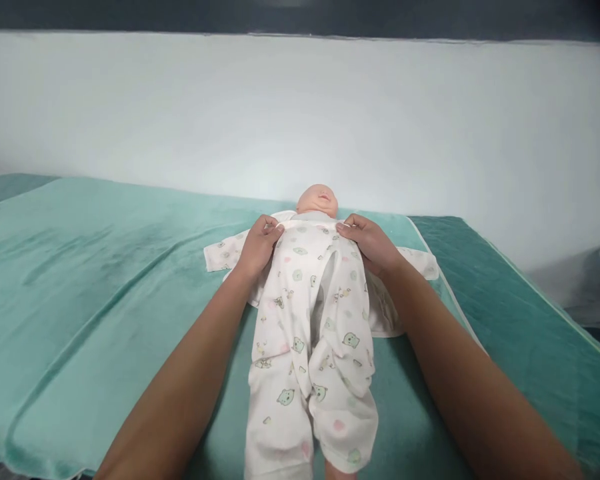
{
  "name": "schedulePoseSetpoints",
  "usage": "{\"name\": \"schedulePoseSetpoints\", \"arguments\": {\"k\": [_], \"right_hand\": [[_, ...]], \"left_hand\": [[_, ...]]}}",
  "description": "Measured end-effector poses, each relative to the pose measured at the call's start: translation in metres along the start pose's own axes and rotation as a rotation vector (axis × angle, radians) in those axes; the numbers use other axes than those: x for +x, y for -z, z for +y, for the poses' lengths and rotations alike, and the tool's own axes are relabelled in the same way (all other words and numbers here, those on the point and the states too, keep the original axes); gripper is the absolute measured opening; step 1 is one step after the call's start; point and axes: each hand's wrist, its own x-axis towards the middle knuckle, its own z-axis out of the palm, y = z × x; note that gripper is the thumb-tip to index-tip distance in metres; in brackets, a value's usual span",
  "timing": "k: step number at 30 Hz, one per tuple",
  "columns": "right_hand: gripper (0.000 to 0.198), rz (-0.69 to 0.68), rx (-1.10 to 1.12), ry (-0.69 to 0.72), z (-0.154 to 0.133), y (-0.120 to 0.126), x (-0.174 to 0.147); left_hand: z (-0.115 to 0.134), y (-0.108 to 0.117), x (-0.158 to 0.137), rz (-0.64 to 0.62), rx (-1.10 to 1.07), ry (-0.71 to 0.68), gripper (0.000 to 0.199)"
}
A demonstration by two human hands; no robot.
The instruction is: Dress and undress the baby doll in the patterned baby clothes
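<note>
A baby doll [319, 199] lies on its back, its head toward the wall. White baby pants [300, 320] printed with green and pink animals lie over its body and legs, with part of one lower leg showing below the cuff. My left hand [261, 245] pinches the left end of the pants' waistband at the doll's chest. At the other end of the waistband, my right hand [369, 241] grips the fabric between thumb and fingers. A matching white baby shirt [420, 263] is spread beneath, its sleeves reaching out to both sides.
A green plush blanket [105, 287] with soft creases covers the surface. To the right, a darker green cover [525, 333] extends past the blanket's pale edge. A white wall [300, 113] rises behind the doll's head.
</note>
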Motion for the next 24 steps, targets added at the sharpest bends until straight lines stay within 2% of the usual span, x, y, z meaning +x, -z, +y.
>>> {"name": "schedulePoseSetpoints", "arguments": {"k": [3, 5, 8, 12, 14, 16, 19, 22, 24], "right_hand": [[0.040, 0.068, 0.037, -0.047, 0.004, -0.004, 0.006], [0.040, 0.113, 0.006, -0.038, 0.006, -0.006, 0.006], [0.039, 0.147, -0.055, -0.022, 0.008, -0.009, 0.003], [0.036, 0.154, -0.149, 0.029, 0.009, -0.008, -0.002], [0.032, 0.161, -0.293, 0.119, 0.009, -0.007, -0.003], [0.027, 0.165, -0.456, 0.270, 0.009, -0.006, -0.002], [0.024, 0.093, -0.553, 0.457, 0.008, -0.006, 0.002], [0.024, 0.011, -0.561, 0.422, 0.008, -0.007, 0.008], [0.025, 0.027, -0.628, 0.355, 0.006, -0.008, 0.011]], "left_hand": [[0.001, -0.002, 0.007, 0.029, -0.101, 0.111, 0.018], [0.002, -0.002, 0.007, 0.074, -0.028, 0.096, 0.017], [0.002, -0.002, 0.004, 0.125, 0.212, -0.009, 0.014], [0.001, 0.000, 0.001, 0.047, 0.415, -0.185, 0.016], [0.001, 0.002, 0.003, -0.018, 0.489, -0.312, 0.016], [0.002, 0.003, 0.005, -0.089, 0.499, -0.391, 0.017], [0.007, 0.006, 0.010, -0.214, 0.443, -0.347, 0.022], [0.013, 0.008, 0.016, -0.277, 0.484, -0.258, 0.027], [0.016, 0.009, 0.022, -0.254, 0.539, -0.217, 0.028]]}}
